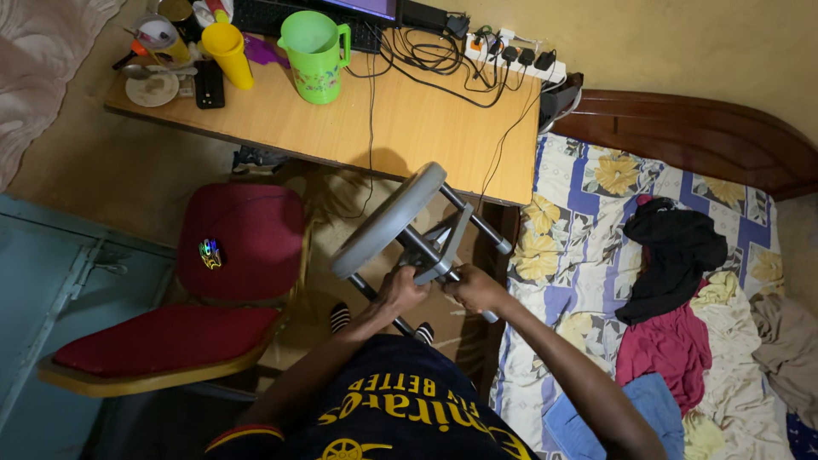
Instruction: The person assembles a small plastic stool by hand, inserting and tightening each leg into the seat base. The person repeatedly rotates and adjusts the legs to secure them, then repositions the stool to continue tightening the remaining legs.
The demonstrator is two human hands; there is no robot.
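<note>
Stool (400,230) hangs tipped on its side in front of the desk (409,128), its round grey seat facing left and its metal legs pointing toward the person. Both hands are closed on the frame. The left hand (400,292) wraps fully around one leg just under the seat, fingers curled tight. The right hand (474,290) is closed around another leg beside it, just right of the left hand, with the leg's end sticking out past the knuckles. The two hands sit close together, almost touching.

The stool is held off the floor, below the desk's near edge and overlapping it slightly in view. Left of the stool, beside the desk, stands a red chair (213,290). On the desk's far side stand a green jug (313,55) and a yellow cup (230,53), with a power strip (511,58) and cables toward its right end. Right of the desk lies a bed (596,255) with a flowered sheet and heaped clothes (673,281).
</note>
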